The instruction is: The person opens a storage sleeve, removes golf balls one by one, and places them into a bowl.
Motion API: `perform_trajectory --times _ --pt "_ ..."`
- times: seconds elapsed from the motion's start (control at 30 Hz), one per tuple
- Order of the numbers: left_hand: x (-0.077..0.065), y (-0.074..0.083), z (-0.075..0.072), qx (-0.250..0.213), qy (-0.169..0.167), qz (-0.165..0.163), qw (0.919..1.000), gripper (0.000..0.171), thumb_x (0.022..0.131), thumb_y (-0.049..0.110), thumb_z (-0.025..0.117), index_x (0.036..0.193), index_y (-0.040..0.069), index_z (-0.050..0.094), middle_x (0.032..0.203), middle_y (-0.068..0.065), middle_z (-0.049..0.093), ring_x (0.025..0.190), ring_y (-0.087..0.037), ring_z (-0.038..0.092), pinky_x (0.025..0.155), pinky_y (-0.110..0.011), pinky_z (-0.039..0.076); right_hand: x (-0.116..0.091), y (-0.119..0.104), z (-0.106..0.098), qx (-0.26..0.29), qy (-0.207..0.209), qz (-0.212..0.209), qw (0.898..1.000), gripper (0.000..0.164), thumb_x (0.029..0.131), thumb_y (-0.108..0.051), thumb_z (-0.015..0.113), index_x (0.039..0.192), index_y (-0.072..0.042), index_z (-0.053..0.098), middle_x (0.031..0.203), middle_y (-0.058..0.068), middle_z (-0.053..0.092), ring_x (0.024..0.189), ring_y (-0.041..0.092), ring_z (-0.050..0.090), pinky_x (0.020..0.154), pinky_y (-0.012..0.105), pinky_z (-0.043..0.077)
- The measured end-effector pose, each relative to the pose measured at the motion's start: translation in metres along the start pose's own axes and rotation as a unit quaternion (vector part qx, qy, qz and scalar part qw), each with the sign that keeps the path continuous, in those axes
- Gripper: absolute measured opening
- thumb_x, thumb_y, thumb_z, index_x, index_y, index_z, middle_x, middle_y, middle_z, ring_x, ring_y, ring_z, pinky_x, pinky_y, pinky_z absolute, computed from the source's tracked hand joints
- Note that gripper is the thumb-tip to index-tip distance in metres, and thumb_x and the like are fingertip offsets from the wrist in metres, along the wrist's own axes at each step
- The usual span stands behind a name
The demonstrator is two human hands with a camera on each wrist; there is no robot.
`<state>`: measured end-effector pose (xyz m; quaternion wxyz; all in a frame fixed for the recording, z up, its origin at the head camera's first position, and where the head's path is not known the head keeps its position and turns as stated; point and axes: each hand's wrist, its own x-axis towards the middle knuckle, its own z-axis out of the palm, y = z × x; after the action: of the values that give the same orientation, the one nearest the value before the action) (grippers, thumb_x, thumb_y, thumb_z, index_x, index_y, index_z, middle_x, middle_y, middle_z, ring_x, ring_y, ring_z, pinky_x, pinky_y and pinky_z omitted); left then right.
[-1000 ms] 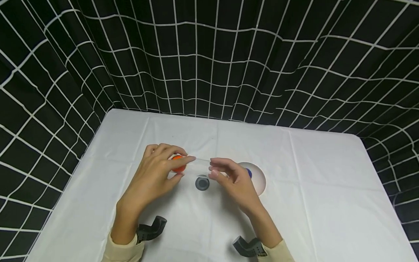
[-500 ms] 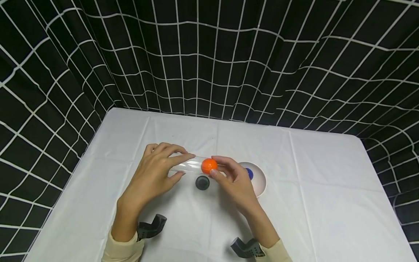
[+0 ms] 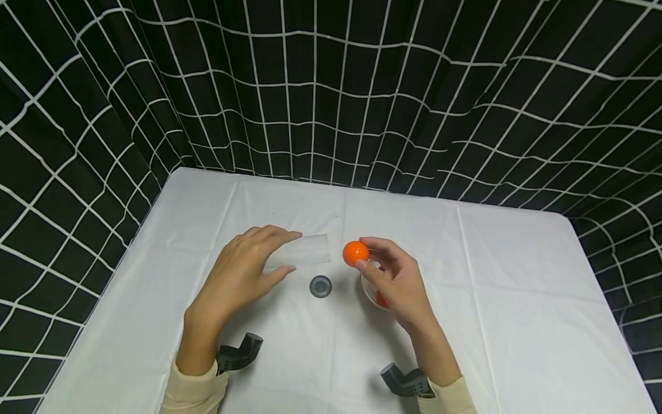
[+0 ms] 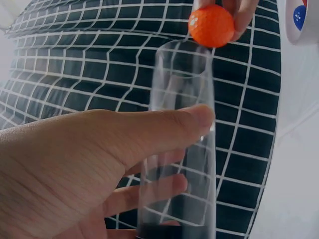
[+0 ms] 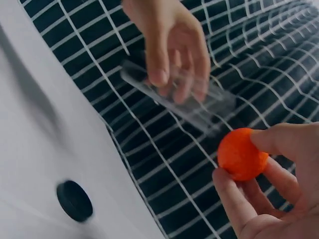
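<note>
In the head view my left hand (image 3: 240, 270) grips a clear tube (image 3: 310, 249) held sideways above the table. The left wrist view shows the thumb and fingers wrapped round that tube, with a dark cap (image 4: 172, 231) at its near end. Its far end is open, and nothing shows inside. Just off that open end, my right hand (image 3: 398, 282) pinches an orange ball (image 3: 355, 253) between thumb and fingertips. A round dark cap (image 3: 320, 286) lies on the table below the tube.
A white bowl (image 3: 368, 292), partly hidden under my right hand, holds a reddish ball (image 3: 381, 299) and a blue ball (image 4: 299, 17). White cloth (image 3: 507, 299) covers the table. Dark curtains with a white grid (image 3: 331, 86) hang behind and at both sides.
The orange ball has slid along inside the tube from my left hand to the open end. My right hand has taken it out and drawn it rightward, apart from the tube.
</note>
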<state>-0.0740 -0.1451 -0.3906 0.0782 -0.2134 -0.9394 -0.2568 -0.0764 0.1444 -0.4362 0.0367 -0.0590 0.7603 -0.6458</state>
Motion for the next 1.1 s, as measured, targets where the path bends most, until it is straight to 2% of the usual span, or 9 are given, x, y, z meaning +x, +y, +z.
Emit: perform_trajectory --times 0.1,0.23,0.33,0.4,0.57,0.7,0.9,1.0,1.1 --pt "0.001 0.000 0.001 -0.008 -0.008 -0.009 0.9999 0.063 0.093 0.026 0.083 0.151 0.027 0.059 0.134 0.002 0.071 0.128 -0.025 0.066 0.102 -0.048 0.056 -0.001 0.004 -0.014 -0.020 -0.007 -0.003 1.000 0.039 0.097 -0.011 0.075 0.135 -0.008 0.067 0.125 0.002 0.071 0.106 0.010 0.069 0.086 0.017 0.057" --pt "0.002 -0.001 0.005 -0.013 -0.013 -0.017 0.9997 0.069 0.094 0.026 0.082 0.157 0.027 0.052 0.132 -0.002 0.069 0.123 -0.026 0.068 0.093 -0.047 0.059 -0.003 0.006 -0.030 -0.040 -0.032 0.008 0.999 0.041 0.095 -0.010 0.078 0.134 -0.008 0.067 0.128 0.009 0.069 0.098 0.018 0.075 0.091 0.019 0.059" --pt "0.003 -0.002 0.008 -0.030 -0.016 -0.017 0.9993 0.069 0.096 0.025 0.079 0.158 0.025 0.050 0.133 -0.004 0.066 0.110 -0.024 0.068 0.088 -0.044 0.058 -0.004 0.007 -0.038 -0.052 -0.042 0.013 0.998 0.043 0.093 -0.009 0.080 0.133 -0.008 0.066 0.131 0.014 0.068 0.093 0.020 0.076 0.091 0.020 0.060" --pt "0.003 -0.002 0.010 -0.044 -0.020 -0.018 0.9987 0.067 0.096 0.024 0.078 0.157 0.024 0.050 0.134 -0.004 0.064 0.108 -0.023 0.068 0.089 -0.044 0.057 -0.004 0.008 -0.042 -0.072 -0.045 0.010 0.996 0.042 0.092 -0.006 0.080 0.132 -0.009 0.067 0.132 0.013 0.067 0.097 0.018 0.075 0.091 0.020 0.060" --pt "0.005 -0.005 0.014 -0.062 -0.035 -0.025 0.9972 0.061 0.096 0.026 0.079 0.152 0.020 0.056 0.139 -0.005 0.065 0.117 -0.025 0.071 0.096 -0.047 0.058 -0.002 0.010 -0.046 -0.147 -0.065 -0.025 0.987 0.039 0.089 0.005 0.077 0.125 -0.008 0.070 0.129 0.010 0.068 0.110 0.024 0.072 0.095 0.023 0.061" --pt "0.007 -0.008 0.016 -0.079 -0.044 -0.034 0.9954 0.060 0.095 0.028 0.080 0.149 0.018 0.057 0.139 -0.003 0.067 0.118 -0.023 0.072 0.096 -0.047 0.058 -0.001 0.010 -0.045 -0.197 -0.070 -0.056 0.976 0.036 0.087 0.005 0.078 0.120 -0.006 0.072 0.125 0.008 0.069 0.108 0.026 0.071 0.094 0.033 0.063" --pt "0.009 -0.013 0.020 -0.137 -0.059 -0.055 0.9872 0.068 0.094 0.024 0.080 0.151 0.020 0.041 0.133 0.000 0.068 0.121 -0.025 0.071 0.097 -0.046 0.058 -0.003 0.011 -0.044 -0.229 -0.076 -0.076 0.968 0.036 0.085 0.005 0.079 0.119 -0.007 0.073 0.123 0.009 0.069 0.105 0.024 0.072 0.093 0.044 0.064" --pt "0.010 -0.017 0.022 -0.149 -0.067 -0.065 0.9845 0.075 0.093 0.023 0.080 0.153 0.025 0.034 0.130 -0.001 0.067 0.120 -0.027 0.071 0.097 -0.046 0.057 -0.004 0.011 -0.043 -0.249 -0.076 -0.088 0.961 0.037 0.084 0.006 0.079 0.119 -0.008 0.074 0.122 0.009 0.070 0.103 0.024 0.072 0.092 0.045 0.064" --pt "0.010 -0.021 0.024 -0.143 -0.075 -0.074 0.9841 0.074 0.093 0.023 0.080 0.152 0.025 0.034 0.130 -0.004 0.067 0.118 -0.025 0.070 0.094 -0.045 0.056 -0.004 0.012 -0.042 -0.264 -0.077 -0.091 0.957 0.038 0.084 0.006 0.079 0.118 -0.009 0.074 0.122 0.009 0.070 0.104 0.023 0.072 0.092 0.043 0.064"
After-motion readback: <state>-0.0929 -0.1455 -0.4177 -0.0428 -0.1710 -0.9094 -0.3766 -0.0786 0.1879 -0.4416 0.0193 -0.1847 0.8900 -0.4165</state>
